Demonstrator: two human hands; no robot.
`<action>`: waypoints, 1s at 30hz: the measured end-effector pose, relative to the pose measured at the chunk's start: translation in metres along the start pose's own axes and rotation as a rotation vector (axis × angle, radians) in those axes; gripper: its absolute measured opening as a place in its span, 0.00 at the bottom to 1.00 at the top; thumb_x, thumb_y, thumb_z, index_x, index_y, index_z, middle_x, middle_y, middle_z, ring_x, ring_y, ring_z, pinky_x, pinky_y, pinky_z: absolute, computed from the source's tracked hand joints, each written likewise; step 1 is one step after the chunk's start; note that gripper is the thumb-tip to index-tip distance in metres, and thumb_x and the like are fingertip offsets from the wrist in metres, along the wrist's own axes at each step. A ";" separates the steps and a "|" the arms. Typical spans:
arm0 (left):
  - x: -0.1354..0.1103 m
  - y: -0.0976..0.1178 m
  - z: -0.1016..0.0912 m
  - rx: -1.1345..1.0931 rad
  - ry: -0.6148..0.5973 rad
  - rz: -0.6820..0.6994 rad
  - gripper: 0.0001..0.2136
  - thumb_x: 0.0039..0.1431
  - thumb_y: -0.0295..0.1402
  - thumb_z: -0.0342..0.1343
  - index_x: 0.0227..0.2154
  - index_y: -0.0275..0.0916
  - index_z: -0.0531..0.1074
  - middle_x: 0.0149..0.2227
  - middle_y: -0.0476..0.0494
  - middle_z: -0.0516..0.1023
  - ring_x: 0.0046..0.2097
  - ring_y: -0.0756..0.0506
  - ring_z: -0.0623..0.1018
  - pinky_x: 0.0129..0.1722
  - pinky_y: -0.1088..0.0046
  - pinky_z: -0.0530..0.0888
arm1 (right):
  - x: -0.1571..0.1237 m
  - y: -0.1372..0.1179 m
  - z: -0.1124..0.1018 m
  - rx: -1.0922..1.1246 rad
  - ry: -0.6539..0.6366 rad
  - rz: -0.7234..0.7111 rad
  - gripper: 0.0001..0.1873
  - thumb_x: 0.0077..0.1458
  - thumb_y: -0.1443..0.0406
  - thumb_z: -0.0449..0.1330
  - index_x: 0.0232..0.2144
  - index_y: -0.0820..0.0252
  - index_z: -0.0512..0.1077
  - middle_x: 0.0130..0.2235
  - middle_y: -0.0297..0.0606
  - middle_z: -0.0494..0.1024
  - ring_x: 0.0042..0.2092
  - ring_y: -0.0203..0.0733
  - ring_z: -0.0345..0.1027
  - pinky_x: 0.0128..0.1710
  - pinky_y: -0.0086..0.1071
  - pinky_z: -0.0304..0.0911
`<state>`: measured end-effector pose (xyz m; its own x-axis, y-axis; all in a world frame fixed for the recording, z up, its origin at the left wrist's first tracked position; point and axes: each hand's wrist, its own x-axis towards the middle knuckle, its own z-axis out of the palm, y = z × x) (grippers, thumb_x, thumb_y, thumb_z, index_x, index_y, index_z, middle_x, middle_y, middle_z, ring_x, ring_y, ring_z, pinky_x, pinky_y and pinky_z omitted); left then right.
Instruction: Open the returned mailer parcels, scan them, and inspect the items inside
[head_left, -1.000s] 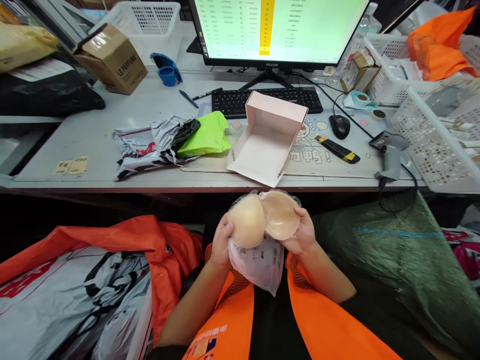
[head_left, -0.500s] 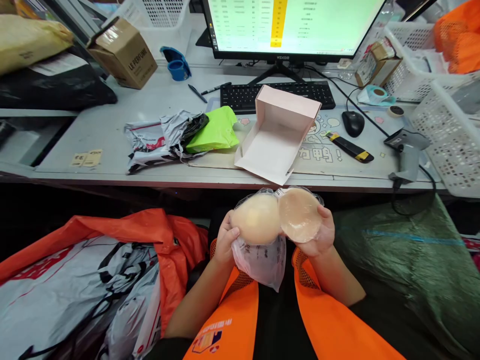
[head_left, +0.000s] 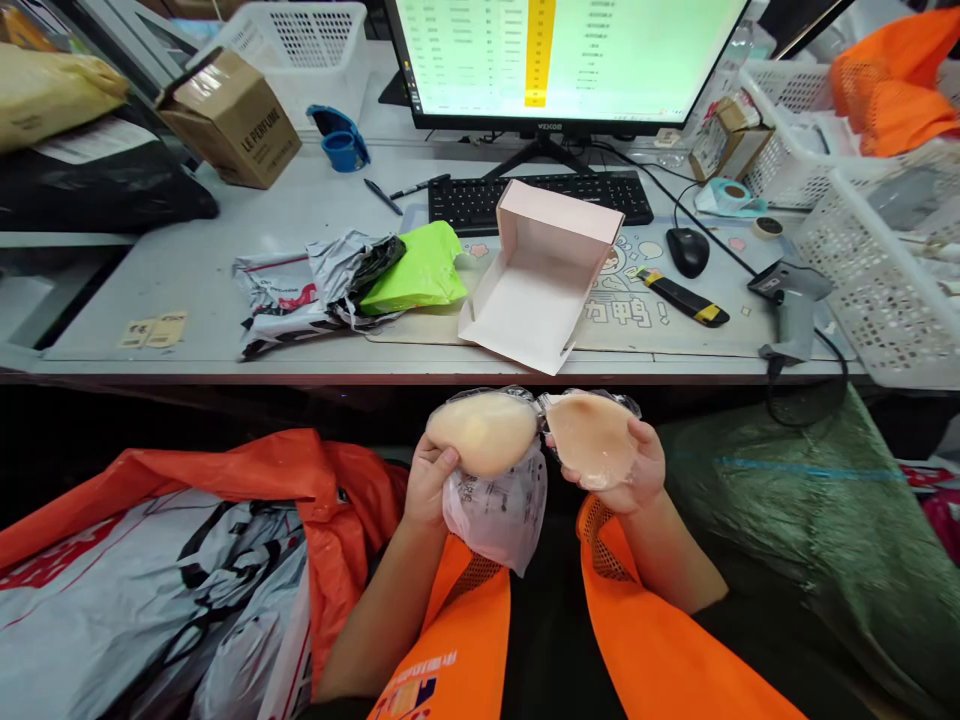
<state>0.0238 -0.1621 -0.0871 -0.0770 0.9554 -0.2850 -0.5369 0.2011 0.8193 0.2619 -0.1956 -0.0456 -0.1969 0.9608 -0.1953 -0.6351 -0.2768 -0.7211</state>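
Observation:
My left hand (head_left: 427,485) is closed on the edge of a pale beige silicone bra pad (head_left: 491,430), its thumb on top. A frosted plastic bag (head_left: 499,510) with faint print hangs below that pad. My right hand (head_left: 643,478) grips a second, darker beige silicone bra pad (head_left: 592,435), its hollow, glossy side facing up and clear film around its far edge. Both pads are held side by side in front of the desk edge, above my lap. Just beyond them an open pale pink box (head_left: 536,300) lies on the desk.
On the desk are a lime green packet (head_left: 420,270), a grey mailer bag (head_left: 281,285), a keyboard (head_left: 540,195), a utility knife (head_left: 686,298) and a barcode scanner (head_left: 791,305). An orange sack (head_left: 330,500) of parcels stands at left, a green sack (head_left: 780,500) at right.
My hands have drawn slightly apart, the left pad shifting left. The right pad is now tilted and looks more bent. The camera view has turned a little to the right.

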 end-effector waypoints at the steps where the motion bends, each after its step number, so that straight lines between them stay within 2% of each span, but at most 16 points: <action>1: 0.002 0.003 0.000 0.010 0.014 0.014 0.26 0.31 0.47 0.79 0.33 0.40 0.77 0.35 0.46 0.84 0.33 0.45 0.82 0.36 0.70 0.80 | -0.002 -0.001 -0.002 -0.033 -0.011 -0.022 0.39 0.52 0.39 0.56 0.59 0.52 0.67 0.57 0.52 0.75 0.48 0.59 0.75 0.27 0.38 0.70; 3: 0.008 0.015 0.003 0.034 0.013 0.019 0.27 0.32 0.48 0.78 0.34 0.40 0.77 0.33 0.46 0.84 0.32 0.45 0.82 0.36 0.70 0.80 | -0.005 -0.007 -0.007 -0.179 -0.018 -0.126 0.36 0.52 0.43 0.62 0.58 0.51 0.69 0.59 0.51 0.74 0.48 0.58 0.76 0.29 0.39 0.71; 5: 0.019 0.033 0.014 0.072 -0.041 -0.012 0.26 0.35 0.47 0.78 0.34 0.38 0.77 0.30 0.44 0.83 0.32 0.43 0.83 0.35 0.69 0.81 | -0.006 -0.020 -0.012 -0.475 -0.032 -0.308 0.27 0.54 0.50 0.66 0.55 0.49 0.73 0.62 0.48 0.72 0.52 0.57 0.74 0.39 0.44 0.74; 7: 0.037 0.055 0.032 0.121 -0.148 -0.060 0.26 0.38 0.46 0.77 0.36 0.36 0.77 0.30 0.43 0.83 0.33 0.41 0.84 0.34 0.68 0.81 | 0.000 -0.040 -0.016 -0.846 -0.073 -0.532 0.24 0.56 0.59 0.67 0.55 0.47 0.75 0.63 0.46 0.70 0.58 0.56 0.71 0.52 0.49 0.71; 9: 0.061 0.080 0.057 0.164 -0.261 -0.074 0.26 0.39 0.44 0.77 0.39 0.35 0.77 0.31 0.41 0.84 0.32 0.41 0.83 0.32 0.68 0.81 | 0.014 -0.065 -0.019 -1.179 -0.120 -0.727 0.28 0.55 0.64 0.67 0.58 0.46 0.73 0.63 0.46 0.69 0.61 0.57 0.67 0.60 0.53 0.66; 12: 0.101 0.107 0.098 0.233 -0.381 -0.063 0.26 0.40 0.40 0.77 0.42 0.36 0.76 0.35 0.40 0.84 0.31 0.43 0.82 0.31 0.69 0.80 | 0.051 -0.101 -0.019 -1.492 -0.106 -0.927 0.30 0.53 0.66 0.66 0.59 0.49 0.72 0.64 0.47 0.69 0.61 0.57 0.67 0.61 0.54 0.65; 14: 0.126 0.114 0.120 0.312 -0.409 -0.094 0.28 0.41 0.36 0.75 0.46 0.36 0.75 0.35 0.40 0.84 0.31 0.42 0.82 0.32 0.68 0.80 | 0.081 -0.119 -0.017 -1.581 -0.067 -1.003 0.27 0.54 0.67 0.64 0.57 0.51 0.74 0.63 0.47 0.70 0.61 0.55 0.68 0.61 0.53 0.66; 17: 0.151 0.114 0.137 0.508 -0.373 -0.120 0.33 0.44 0.33 0.72 0.56 0.34 0.72 0.34 0.40 0.83 0.32 0.42 0.82 0.31 0.69 0.78 | 0.120 -0.133 -0.012 -1.642 -0.039 -1.075 0.22 0.54 0.69 0.60 0.51 0.54 0.77 0.60 0.47 0.72 0.57 0.53 0.70 0.59 0.51 0.68; 19: 0.159 0.111 0.135 0.684 -0.350 -0.048 0.33 0.46 0.34 0.70 0.57 0.33 0.72 0.33 0.41 0.82 0.32 0.42 0.80 0.31 0.70 0.76 | 0.140 -0.134 -0.007 -1.706 -0.053 -1.100 0.20 0.54 0.71 0.58 0.47 0.56 0.79 0.58 0.48 0.74 0.56 0.52 0.70 0.57 0.50 0.69; 22: 0.162 0.106 0.118 0.955 -0.337 0.169 0.29 0.46 0.39 0.71 0.52 0.34 0.78 0.34 0.41 0.81 0.34 0.42 0.78 0.37 0.68 0.74 | 0.159 -0.131 0.000 -1.809 -0.102 -1.130 0.17 0.56 0.72 0.56 0.44 0.58 0.80 0.56 0.49 0.75 0.56 0.53 0.70 0.54 0.49 0.71; 26: 0.157 0.103 0.096 1.113 -0.323 0.385 0.21 0.47 0.41 0.70 0.44 0.38 0.82 0.37 0.40 0.80 0.39 0.40 0.77 0.45 0.66 0.72 | 0.174 -0.130 0.006 -1.743 -0.197 -1.196 0.14 0.62 0.66 0.57 0.47 0.55 0.79 0.56 0.48 0.75 0.59 0.54 0.67 0.57 0.51 0.68; 28: 0.154 0.104 0.087 1.117 -0.303 0.413 0.17 0.52 0.43 0.67 0.42 0.39 0.83 0.36 0.40 0.80 0.39 0.40 0.77 0.45 0.65 0.72 | 0.178 -0.130 0.007 -1.771 -0.312 -1.129 0.15 0.64 0.65 0.57 0.51 0.53 0.78 0.58 0.47 0.74 0.62 0.54 0.65 0.58 0.52 0.66; 30: 0.150 0.108 0.076 1.040 -0.274 0.390 0.16 0.54 0.45 0.65 0.40 0.40 0.84 0.37 0.39 0.82 0.40 0.40 0.77 0.44 0.66 0.72 | 0.179 -0.130 0.005 -1.925 -0.378 -0.987 0.17 0.66 0.67 0.55 0.54 0.55 0.76 0.59 0.49 0.73 0.62 0.55 0.64 0.56 0.51 0.66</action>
<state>0.0181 0.0195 -0.0038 0.1687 0.9813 0.0929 0.4482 -0.1604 0.8794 0.3056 0.0120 0.0164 -0.6159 0.6290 0.4744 0.6622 0.7395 -0.1208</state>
